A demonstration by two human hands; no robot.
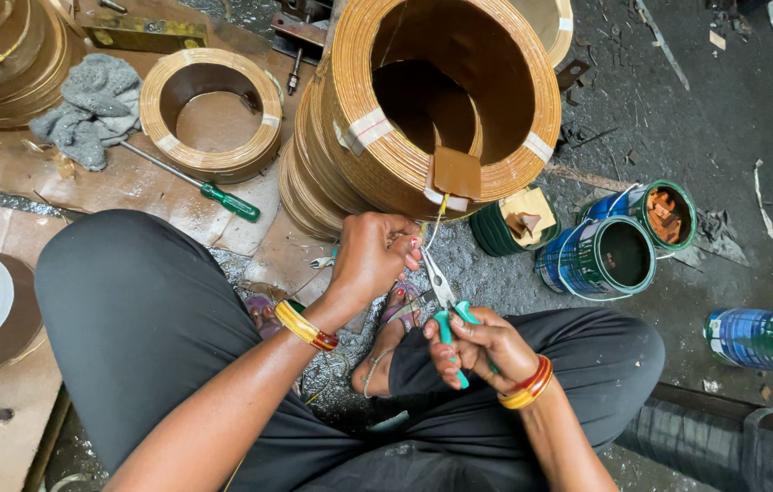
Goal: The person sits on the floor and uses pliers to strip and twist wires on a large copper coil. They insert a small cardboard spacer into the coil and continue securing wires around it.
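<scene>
Pliers [445, 305] with teal handles sit just below the middle of the frame, clenched in the right hand [480, 351], whose fingers squeeze the grips so the steel tips point up toward a thin yellow wire [442, 211]. That wire hangs down from the big coil [445, 100] of tan tape-wrapped winding that fills the upper middle, and I read the left hand [370, 255] as pinching its lower end, fist closed, to hold it taut where the tips can reach it; the exact contact point is hidden behind the fingers. The coil leans on a stack of similar rings so its opening faces me, which keeps the dangling lead right over the lap. A brown paper tab [456, 171] sits on its lower rim just where the wire comes out.

I see the person sitting cross-legged in dark trousers [140, 319], bangles on both wrists, so both hands work close to the body.

To the upper left a smaller ring [211, 114] lies flat on brown sheet, with a green-handled screwdriver [195, 182] and a grey rag [95, 107] just beside it, near enough to grab. At right three blue and green tins [600, 257] stand open on the dark floor; one holds scraps, and a fourth [764, 339] lies on its side further right
</scene>
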